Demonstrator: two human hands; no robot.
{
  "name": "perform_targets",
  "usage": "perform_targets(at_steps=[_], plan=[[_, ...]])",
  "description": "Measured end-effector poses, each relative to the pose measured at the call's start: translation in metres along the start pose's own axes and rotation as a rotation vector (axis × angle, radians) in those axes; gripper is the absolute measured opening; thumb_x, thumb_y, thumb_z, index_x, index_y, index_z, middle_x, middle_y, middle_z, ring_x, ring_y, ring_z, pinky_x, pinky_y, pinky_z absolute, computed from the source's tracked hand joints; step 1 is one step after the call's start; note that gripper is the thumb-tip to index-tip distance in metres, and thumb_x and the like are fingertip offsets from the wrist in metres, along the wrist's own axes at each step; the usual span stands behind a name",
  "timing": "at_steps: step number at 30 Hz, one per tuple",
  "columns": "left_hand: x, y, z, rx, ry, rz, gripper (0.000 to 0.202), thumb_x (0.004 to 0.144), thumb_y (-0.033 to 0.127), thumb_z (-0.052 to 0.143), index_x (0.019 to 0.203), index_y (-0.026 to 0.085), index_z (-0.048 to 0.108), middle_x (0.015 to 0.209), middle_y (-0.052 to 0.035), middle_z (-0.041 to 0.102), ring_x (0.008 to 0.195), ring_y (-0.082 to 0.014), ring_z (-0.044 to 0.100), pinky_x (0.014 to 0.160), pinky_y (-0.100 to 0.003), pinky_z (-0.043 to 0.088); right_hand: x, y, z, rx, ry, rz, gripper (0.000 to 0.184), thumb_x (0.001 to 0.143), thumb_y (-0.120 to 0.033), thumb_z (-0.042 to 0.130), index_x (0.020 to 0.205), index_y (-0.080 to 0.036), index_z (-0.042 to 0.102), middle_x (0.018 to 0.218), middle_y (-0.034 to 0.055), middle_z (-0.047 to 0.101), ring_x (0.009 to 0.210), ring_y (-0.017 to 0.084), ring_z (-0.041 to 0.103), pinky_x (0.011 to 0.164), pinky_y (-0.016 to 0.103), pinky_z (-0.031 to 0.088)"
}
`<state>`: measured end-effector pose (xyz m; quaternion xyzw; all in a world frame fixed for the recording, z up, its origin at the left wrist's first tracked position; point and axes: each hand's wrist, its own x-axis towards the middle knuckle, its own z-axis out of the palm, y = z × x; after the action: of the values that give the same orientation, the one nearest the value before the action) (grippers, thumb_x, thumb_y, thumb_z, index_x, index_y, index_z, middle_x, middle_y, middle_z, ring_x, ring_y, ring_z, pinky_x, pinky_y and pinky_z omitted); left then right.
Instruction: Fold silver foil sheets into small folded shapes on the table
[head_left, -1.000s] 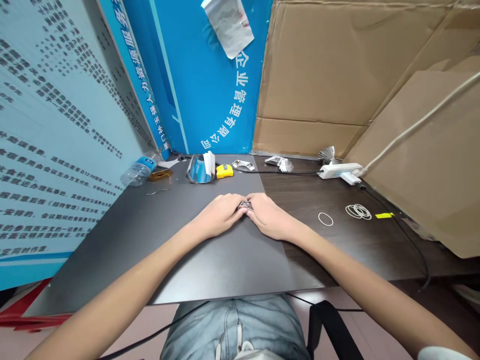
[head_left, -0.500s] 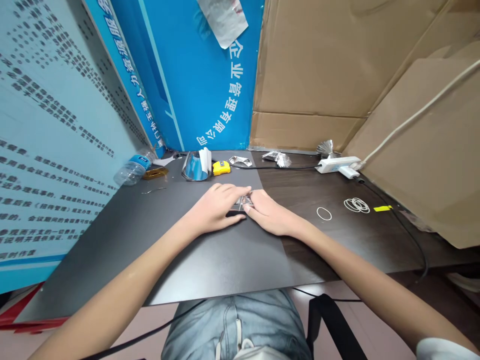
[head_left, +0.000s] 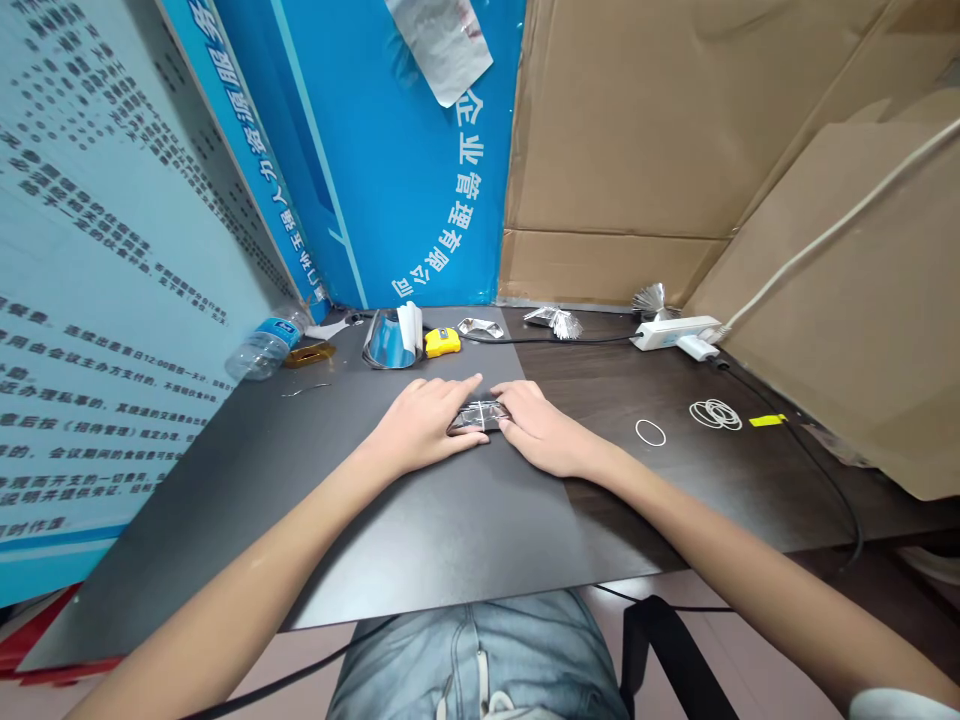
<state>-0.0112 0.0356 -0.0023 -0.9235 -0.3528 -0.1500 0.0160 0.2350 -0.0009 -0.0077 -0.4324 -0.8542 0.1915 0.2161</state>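
Flat creased silver foil packet (head_left: 475, 417) on black sheet (head_left: 450, 530); broader, flatter than before. Left hand (head_left: 424, 425) at 9 o'clock, right hand (head_left: 544, 440) at 3, grips unclenched, touching its ends.

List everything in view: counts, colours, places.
folded foil packet: 1, silver, on the mat between the hands
black mat: 1, black, on the desk
desk: 1, dark brown, under the mat
crumpled foil pieces: 3, silver, along the far edge
tape measure: 1, yellow, far edge of the mat
curved visor: 1, clear blue, left of the tape measure
water bottle: 1, clear, blue label, lying far left
power strip: 1, white, far right
rubber bands: 1 loose plus a bundle, white, right of the mat
sticky tag: 1, yellow, right of the bands
left hand: 1, at the packet's left end
right hand: 1, at the packet's right end
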Motion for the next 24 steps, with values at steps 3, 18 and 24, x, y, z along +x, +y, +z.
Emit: perform_targets(at_steps=[3, 18, 24], plan=[[-0.001, -0.003, 0.001, -0.055, -0.042, -0.116, 0.093, 0.093, 0.073, 0.057, 0.162, 0.014, 0.035, 0.153, -0.0204, 0.056, 0.138, -0.0383, 0.054, 0.108, -0.051, 0.045, -0.002, 0.006, 0.003, -0.120, 0.014, -0.028, 0.031, 0.104, -0.027, 0.044, 0.128, -0.011, 0.056, 0.147, 0.0231, 0.052, 0.144, 0.035, 0.041, 0.121, 0.057, 0.037], [0.000, 0.007, 0.010, -0.136, -0.124, -0.176, 0.106, 0.092, 0.082, 0.044, 0.167, 0.012, 0.018, 0.173, -0.0222, 0.025, 0.161, -0.0446, 0.013, 0.125, -0.069, 0.013, -0.003, -0.006, 0.011, -0.221, -0.028, 0.032, 0.061, 0.105, -0.037, 0.042, 0.155, -0.003, 0.037, 0.163, 0.0290, 0.038, 0.155, 0.039, 0.033, 0.125, 0.063, 0.030], [-0.003, -0.003, 0.004, -0.099, -0.076, -0.121, 0.110, 0.090, 0.084, 0.048, 0.168, 0.013, 0.014, 0.173, -0.0223, 0.023, 0.161, -0.0435, 0.013, 0.126, -0.070, 0.009, -0.003, -0.001, 0.010, -0.213, -0.020, 0.046, 0.073, 0.104, -0.047, 0.046, 0.160, -0.003, 0.029, 0.168, 0.0295, 0.029, 0.159, 0.038, 0.026, 0.127, 0.060, 0.029]])
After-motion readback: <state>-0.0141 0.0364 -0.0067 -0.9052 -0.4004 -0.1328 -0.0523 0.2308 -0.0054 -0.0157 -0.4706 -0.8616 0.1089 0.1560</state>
